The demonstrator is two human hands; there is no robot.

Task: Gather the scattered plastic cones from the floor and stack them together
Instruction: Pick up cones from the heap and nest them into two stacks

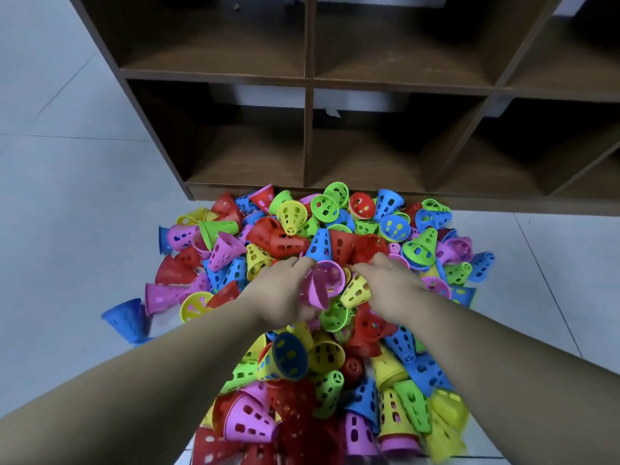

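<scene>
**Head view: both hands in the heap, one cone picked**

Pile of cones [330,357] lies loose on the floor [67,196], from centre down to 6 o'clock. Its far edge meets the foot of the brown shelf unit [308,135] at 12. No stack in sight.

Left hand [281,293] at centre, fingers curled round a pink cone [323,283] with its wide mouth tilted toward 5 o'clock. Right hand [389,286] just beside it at 3 o'clock, fingers bent down onto the heap by a yellow cone [357,292]. Cannot tell whether it grips anything. Stray blue cone [127,318] at 8 o'clock, at the heap's edge.

Risks (judgement): cones point every way, so a pull from the middle may drag neighbours and roll them outward. Holed walls could snag on a rim. A cone nested off-axis would likely jam or tip the stack.
</scene>
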